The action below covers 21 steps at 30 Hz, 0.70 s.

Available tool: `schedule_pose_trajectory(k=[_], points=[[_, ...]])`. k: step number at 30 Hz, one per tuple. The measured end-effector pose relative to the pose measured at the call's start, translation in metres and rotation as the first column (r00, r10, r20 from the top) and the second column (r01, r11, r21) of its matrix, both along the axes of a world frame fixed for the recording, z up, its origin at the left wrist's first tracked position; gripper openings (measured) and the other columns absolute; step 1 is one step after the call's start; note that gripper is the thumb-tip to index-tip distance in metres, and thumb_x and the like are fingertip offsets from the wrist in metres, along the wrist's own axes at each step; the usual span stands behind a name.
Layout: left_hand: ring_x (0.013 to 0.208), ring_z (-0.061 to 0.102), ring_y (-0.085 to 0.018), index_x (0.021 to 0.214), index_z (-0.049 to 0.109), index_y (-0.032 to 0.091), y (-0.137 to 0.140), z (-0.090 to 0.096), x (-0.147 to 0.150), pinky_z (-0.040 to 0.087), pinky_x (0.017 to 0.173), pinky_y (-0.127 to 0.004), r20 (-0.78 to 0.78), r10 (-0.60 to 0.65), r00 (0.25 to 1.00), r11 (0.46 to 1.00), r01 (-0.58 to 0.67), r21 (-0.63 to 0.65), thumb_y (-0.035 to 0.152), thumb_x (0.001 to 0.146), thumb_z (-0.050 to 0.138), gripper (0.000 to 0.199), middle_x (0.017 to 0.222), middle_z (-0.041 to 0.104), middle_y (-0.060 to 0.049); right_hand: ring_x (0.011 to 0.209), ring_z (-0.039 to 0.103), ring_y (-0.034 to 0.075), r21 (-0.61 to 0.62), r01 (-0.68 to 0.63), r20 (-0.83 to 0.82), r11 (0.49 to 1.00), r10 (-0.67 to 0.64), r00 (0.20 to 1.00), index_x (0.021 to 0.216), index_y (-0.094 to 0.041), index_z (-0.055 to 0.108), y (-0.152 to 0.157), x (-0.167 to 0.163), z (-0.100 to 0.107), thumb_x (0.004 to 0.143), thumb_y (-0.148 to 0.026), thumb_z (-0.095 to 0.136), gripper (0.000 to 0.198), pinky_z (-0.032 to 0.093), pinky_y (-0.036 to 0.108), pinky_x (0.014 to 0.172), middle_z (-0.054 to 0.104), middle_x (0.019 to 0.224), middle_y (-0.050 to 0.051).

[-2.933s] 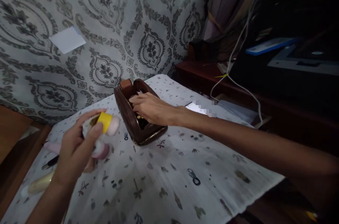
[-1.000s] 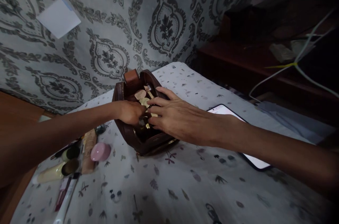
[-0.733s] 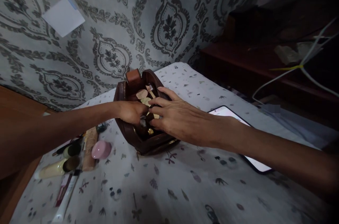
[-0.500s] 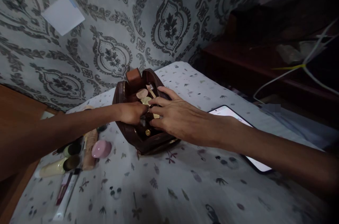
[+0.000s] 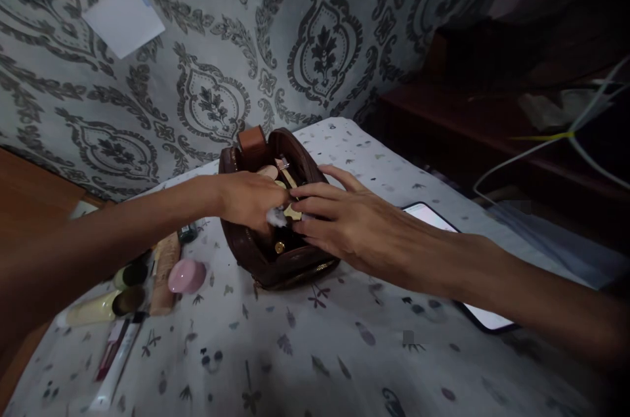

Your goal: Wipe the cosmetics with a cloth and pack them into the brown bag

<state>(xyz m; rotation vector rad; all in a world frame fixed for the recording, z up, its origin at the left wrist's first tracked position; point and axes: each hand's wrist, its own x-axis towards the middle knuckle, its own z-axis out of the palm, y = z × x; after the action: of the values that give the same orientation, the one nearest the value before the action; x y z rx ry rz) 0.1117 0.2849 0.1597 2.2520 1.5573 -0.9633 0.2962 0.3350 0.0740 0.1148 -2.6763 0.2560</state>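
Note:
A dark brown zip-up bag (image 5: 275, 272) stands unzipped on the patterned white cloth, its opening facing up. Inside I make out a round pale compact (image 5: 268, 172), a slim tube (image 5: 286, 171) and a small gold-ended item (image 5: 279, 247). My left hand (image 5: 253, 201) reaches in from the left, fingers curled downward and closed on a small whitish, crumpled-looking item (image 5: 277, 217); its kind is unclear. Across the right rim lies my right hand (image 5: 339, 210), fingers stretched out and apart, their tips over the contents.
Left of the bag lie a pink-capped container (image 5: 187, 276), a beige tube (image 5: 166, 272), a cream tube (image 5: 91, 310), a white tube (image 5: 118, 364) and other cosmetics. A lit phone (image 5: 487, 317) rests under my right forearm. White cables (image 5: 522, 146) hang at the right.
My left hand has risen slightly in the bag, and the whitish item now shows at its fingers. My right hand stays spread over the right rim. The view has shifted slightly.

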Motion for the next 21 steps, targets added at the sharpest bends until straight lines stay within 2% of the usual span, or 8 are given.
schedule_pose_trajectory(k=[3, 6, 10, 13, 17, 21], points=[[0.091, 0.065, -0.026, 0.095, 0.071, 0.020, -0.001, 0.006, 0.005, 0.044, 0.070, -0.028, 0.047, 0.019, 0.999, 0.999, -0.017, -0.048, 0.050, 0.066, 0.081, 0.044, 0.093, 0.072, -0.005, 0.134, 0.044, 0.025, -0.021, -0.044, -0.039, 0.999, 0.043, 0.998, 0.105, -0.018, 0.065, -0.004, 0.009, 0.001, 0.091, -0.016, 0.052, 0.019, 0.016, 0.052, 0.122, 0.066, 0.120, 0.010], [0.086, 0.065, -0.023, 0.096, 0.071, 0.023, -0.003, 0.005, 0.006, 0.041, 0.066, -0.027, 0.076, 0.024, 0.997, 0.996, -0.017, -0.093, 0.054, 0.068, 0.080, 0.043, 0.087, 0.072, -0.002, 0.133, 0.046, 0.024, -0.044, -0.028, -0.017, 0.999, 0.028, 0.999, 0.104, -0.021, 0.066, -0.009, 0.013, 0.002, 0.091, -0.014, 0.050, 0.022, 0.018, 0.054, 0.121, 0.065, 0.124, 0.009], [0.085, 0.065, -0.023, 0.103, 0.070, 0.024, -0.006, 0.000, 0.001, 0.041, 0.065, -0.027, 0.106, 0.014, 0.994, 0.999, -0.009, -0.047, 0.045, 0.072, 0.077, 0.039, 0.090, 0.073, -0.002, 0.134, 0.046, 0.022, -0.069, -0.035, -0.024, 0.997, 0.033, 0.999, 0.108, -0.023, 0.065, -0.012, 0.014, 0.001, 0.093, -0.014, 0.046, 0.026, 0.020, 0.054, 0.122, 0.064, 0.129, 0.007], [0.083, 0.066, -0.024, 0.101, 0.071, 0.023, -0.007, -0.002, 0.000, 0.042, 0.065, -0.029, 0.080, 0.001, 0.997, 1.000, 0.001, -0.021, 0.041, 0.074, 0.074, 0.033, 0.089, 0.073, -0.003, 0.133, 0.047, 0.021, -0.068, -0.017, -0.041, 0.998, 0.014, 0.999, 0.107, -0.024, 0.066, -0.011, 0.014, 0.001, 0.093, -0.014, 0.049, 0.025, 0.019, 0.050, 0.123, 0.065, 0.126, 0.006], [0.084, 0.067, -0.026, 0.097, 0.073, 0.023, -0.008, -0.004, 0.003, 0.043, 0.067, -0.031, 0.043, -0.001, 0.999, 1.000, 0.002, -0.027, 0.050, 0.076, 0.071, 0.034, 0.087, 0.073, -0.005, 0.130, 0.051, 0.022, -0.075, -0.023, -0.037, 0.997, 0.020, 0.999, 0.099, -0.023, 0.068, -0.011, 0.011, -0.001, 0.093, -0.014, 0.049, 0.021, 0.013, 0.048, 0.125, 0.068, 0.123, 0.005], [0.090, 0.067, -0.025, 0.104, 0.070, 0.023, -0.010, -0.007, 0.000, 0.043, 0.069, -0.030, 0.027, 0.009, 1.000, 1.000, -0.010, 0.007, 0.042, 0.086, 0.060, 0.028, 0.096, 0.073, -0.006, 0.133, 0.048, 0.020, -0.111, -0.020, 0.007, 0.994, 0.021, 1.000, 0.099, -0.024, 0.069, -0.012, 0.009, -0.004, 0.096, -0.012, 0.046, 0.027, 0.007, 0.051, 0.125, 0.071, 0.118, 0.003]])
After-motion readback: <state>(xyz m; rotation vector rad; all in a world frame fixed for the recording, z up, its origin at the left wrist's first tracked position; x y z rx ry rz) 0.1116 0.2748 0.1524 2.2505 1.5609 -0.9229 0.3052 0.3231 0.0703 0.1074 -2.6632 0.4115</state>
